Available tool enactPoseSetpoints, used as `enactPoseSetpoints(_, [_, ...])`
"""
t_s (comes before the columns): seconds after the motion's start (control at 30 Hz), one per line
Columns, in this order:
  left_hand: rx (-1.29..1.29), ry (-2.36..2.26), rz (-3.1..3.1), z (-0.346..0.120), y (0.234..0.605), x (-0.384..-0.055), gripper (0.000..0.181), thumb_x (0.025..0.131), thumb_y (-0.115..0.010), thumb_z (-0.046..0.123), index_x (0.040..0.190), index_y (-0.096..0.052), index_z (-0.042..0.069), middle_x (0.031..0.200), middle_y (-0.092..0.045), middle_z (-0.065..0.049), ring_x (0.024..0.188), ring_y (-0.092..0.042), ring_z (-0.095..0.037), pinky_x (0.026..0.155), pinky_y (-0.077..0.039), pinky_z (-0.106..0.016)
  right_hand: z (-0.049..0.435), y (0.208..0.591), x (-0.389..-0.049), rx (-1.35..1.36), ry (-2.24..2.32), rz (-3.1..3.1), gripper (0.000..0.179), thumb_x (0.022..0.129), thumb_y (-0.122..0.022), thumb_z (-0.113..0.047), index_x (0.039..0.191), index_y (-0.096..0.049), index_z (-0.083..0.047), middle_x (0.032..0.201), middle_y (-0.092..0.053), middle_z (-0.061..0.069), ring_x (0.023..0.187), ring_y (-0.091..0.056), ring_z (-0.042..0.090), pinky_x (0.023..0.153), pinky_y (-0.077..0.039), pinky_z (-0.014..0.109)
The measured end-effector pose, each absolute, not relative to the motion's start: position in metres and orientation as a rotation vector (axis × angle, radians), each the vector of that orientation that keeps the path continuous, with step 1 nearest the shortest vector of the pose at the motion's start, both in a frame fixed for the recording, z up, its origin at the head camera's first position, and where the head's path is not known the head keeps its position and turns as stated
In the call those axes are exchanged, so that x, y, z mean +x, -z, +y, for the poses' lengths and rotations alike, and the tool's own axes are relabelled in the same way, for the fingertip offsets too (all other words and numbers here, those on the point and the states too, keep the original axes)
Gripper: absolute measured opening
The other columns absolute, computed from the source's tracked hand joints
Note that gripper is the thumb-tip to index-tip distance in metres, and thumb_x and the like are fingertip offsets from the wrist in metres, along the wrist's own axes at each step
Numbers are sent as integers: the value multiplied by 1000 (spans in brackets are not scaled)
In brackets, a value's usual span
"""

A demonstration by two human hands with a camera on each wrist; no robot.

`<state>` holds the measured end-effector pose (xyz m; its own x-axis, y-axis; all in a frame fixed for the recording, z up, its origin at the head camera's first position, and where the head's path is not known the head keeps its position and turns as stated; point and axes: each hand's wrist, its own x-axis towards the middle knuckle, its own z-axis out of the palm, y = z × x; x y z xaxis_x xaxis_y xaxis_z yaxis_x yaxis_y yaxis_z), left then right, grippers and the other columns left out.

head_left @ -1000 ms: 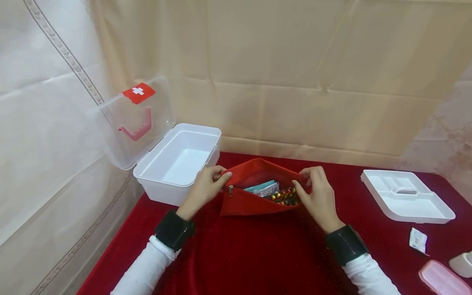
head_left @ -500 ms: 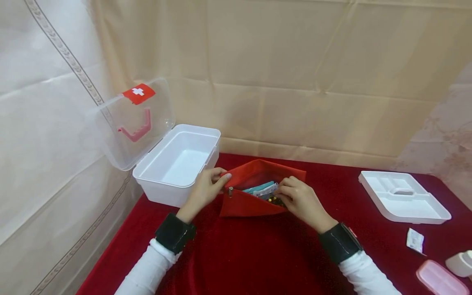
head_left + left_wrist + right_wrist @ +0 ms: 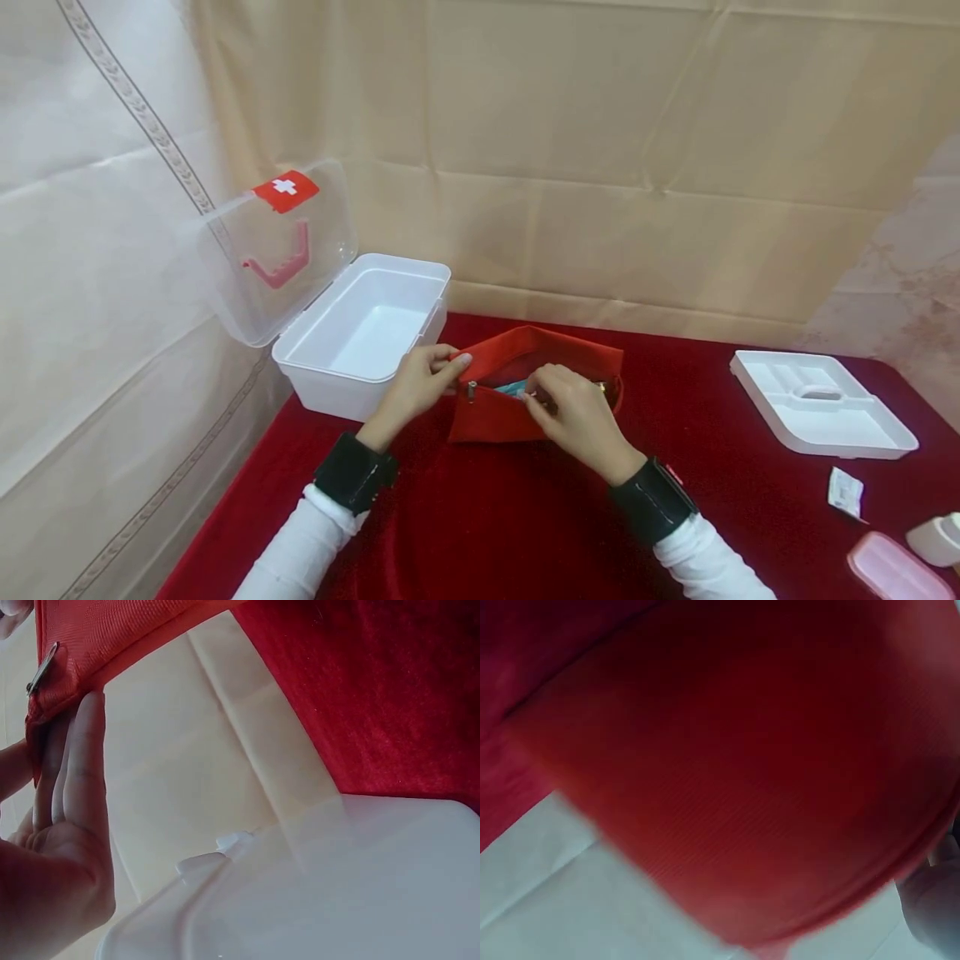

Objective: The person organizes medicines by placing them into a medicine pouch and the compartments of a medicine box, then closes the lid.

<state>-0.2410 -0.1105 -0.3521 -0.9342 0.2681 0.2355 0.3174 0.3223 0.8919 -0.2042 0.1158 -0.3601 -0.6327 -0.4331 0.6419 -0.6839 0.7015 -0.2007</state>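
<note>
Red cloth pouch (image 3: 491, 423), mouth gaping, mid-bench (image 3: 712, 392), right of the white box (image 3: 322, 385)! Left hand (image 3: 420, 379) pinches its corner; right hand (image 3: 581, 417) dips into the opening, fingertips partly hidden, and I can't tell whether they grip the blue packet (image 3: 512, 388). White bottle (image 3: 933, 540) and pink case (image 3: 892, 567), cut off at the frame's edge. Dark-red velvet (image 3: 480, 533) below, creased beige drape (image 3: 525, 125) behind.
</note>
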Motion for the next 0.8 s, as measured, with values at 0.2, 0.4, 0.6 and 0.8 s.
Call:
enactPoseSetpoints(0.2, [-600,1768,-2535,-111,351,-242,31,91,-54,18,103,-61,-10,90,-67,-26,75,-69,-30,67,-56,-39,93,364,-203,858,-482,-2314,10,80,-68,-20,79,-59,-17,65,-51,-8,57,-41,1,48,-34,13])
enactPoseSetpoints(0.4, [-591,1812,-2594,-114,349,-243,31,93,-52,19,107,-60,-8,93,-67,-24,81,-69,-27,72,-55,-39,80,368,-207,799,-400,-2292,11,77,-71,-24,74,-63,-18,61,-52,-8,56,-42,3,48,-34,16])
enactPoseSetpoints(0.6, [-602,1806,-2629,-117,350,-243,32,94,-50,20,109,-59,-7,95,-67,-24,82,-68,-26,71,-56,-35,71,374,-215,747,-522,-2322,18,75,-73,-32,67,-64,-19,59,-54,-7,60,-41,6,54,-32,20])
enactPoseSetpoints(0.8, [-612,1831,-2620,-117,349,-242,33,95,-48,19,111,-58,-8,97,-66,-25,83,-68,-27,70,-56,-34,62,380,-221,680,-587,-2319,23,73,-75,-35,63,-62,-19,55,-51,-8,59,-37,6,56,-25,22])
